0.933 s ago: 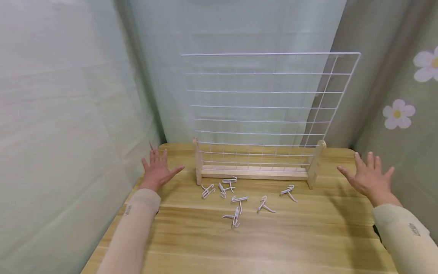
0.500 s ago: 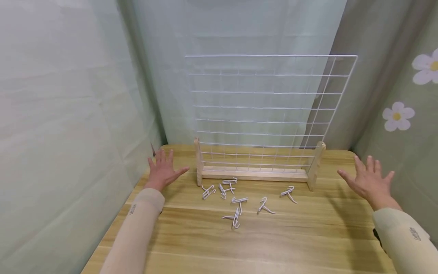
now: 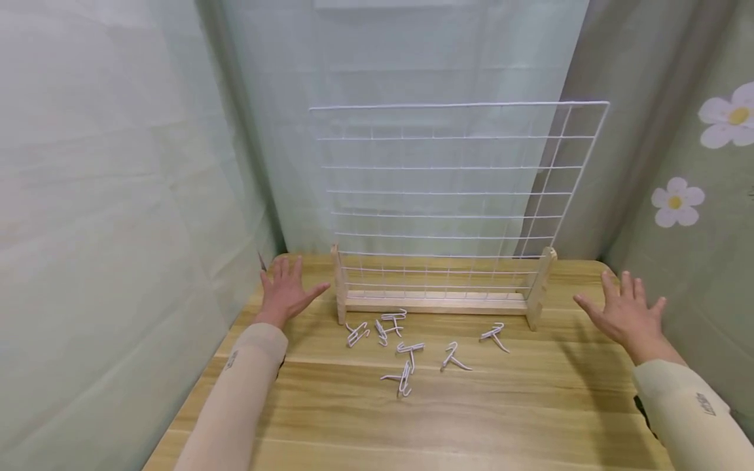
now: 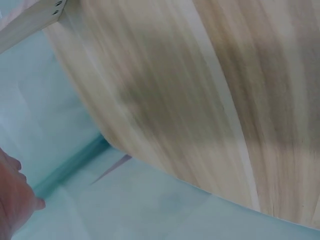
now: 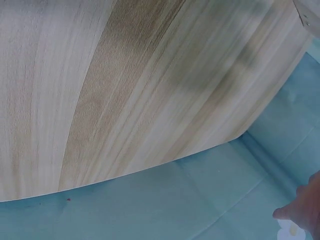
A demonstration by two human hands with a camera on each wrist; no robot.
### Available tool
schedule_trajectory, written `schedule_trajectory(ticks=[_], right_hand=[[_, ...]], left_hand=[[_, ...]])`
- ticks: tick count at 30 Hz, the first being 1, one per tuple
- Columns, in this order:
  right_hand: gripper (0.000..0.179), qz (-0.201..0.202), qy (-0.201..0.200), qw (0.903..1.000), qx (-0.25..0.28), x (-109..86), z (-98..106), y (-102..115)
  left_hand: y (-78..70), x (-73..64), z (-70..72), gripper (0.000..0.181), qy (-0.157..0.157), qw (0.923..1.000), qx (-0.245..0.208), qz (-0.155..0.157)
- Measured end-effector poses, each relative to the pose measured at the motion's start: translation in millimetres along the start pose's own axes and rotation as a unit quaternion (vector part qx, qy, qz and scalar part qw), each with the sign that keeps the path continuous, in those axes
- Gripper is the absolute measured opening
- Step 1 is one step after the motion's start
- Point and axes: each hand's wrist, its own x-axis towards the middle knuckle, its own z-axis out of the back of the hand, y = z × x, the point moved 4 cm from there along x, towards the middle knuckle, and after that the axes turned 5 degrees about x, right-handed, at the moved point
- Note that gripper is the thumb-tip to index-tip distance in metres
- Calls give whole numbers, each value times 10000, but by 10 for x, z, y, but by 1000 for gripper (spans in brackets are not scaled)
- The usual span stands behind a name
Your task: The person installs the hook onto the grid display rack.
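Observation:
My left hand point(image 3: 285, 292) is held over the left side of the table with its fingers spread and nothing in it. On the far right, my right hand point(image 3: 629, 316) is spread in the same way, holding nothing. Between them stands a white wire grid rack point(image 3: 448, 193) on a wooden base point(image 3: 436, 305). Several white wire hooks lie loose in front of the base, among them one hook point(image 3: 404, 379) closest to me and one hook point(image 3: 493, 334) off to the right. The left wrist view shows part of the left hand point(image 4: 17, 195); the right wrist view shows part of the right hand point(image 5: 302, 207).
The wooden table point(image 3: 471, 425) has rounded back corners. Pale green curtain cloth point(image 3: 118, 196) surrounds it at the left, back and right. White flowers point(image 3: 677, 202) are printed on the right-hand cloth.
The left hand has shifted a little to the right, towards the rack, fingers still spread. The head view has tilted slightly; the hooks and rack have stayed in place on the table.

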Motion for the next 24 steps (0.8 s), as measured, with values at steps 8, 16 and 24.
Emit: schedule_trajectory(ticks=[8, 16, 24], right_hand=[[94, 62, -65, 10000, 22, -5, -7, 62], [92, 103, -113, 9995, 284, -40, 6, 140], [88, 175, -342, 9984, 405, -88, 30, 244]], left_hand=[[-52, 42, 90, 106, -116, 9997, -202, 54], [-150, 157, 181, 103, -327, 9977, -589, -24], [-255, 234, 295, 93, -324, 9900, -1374, -59]])
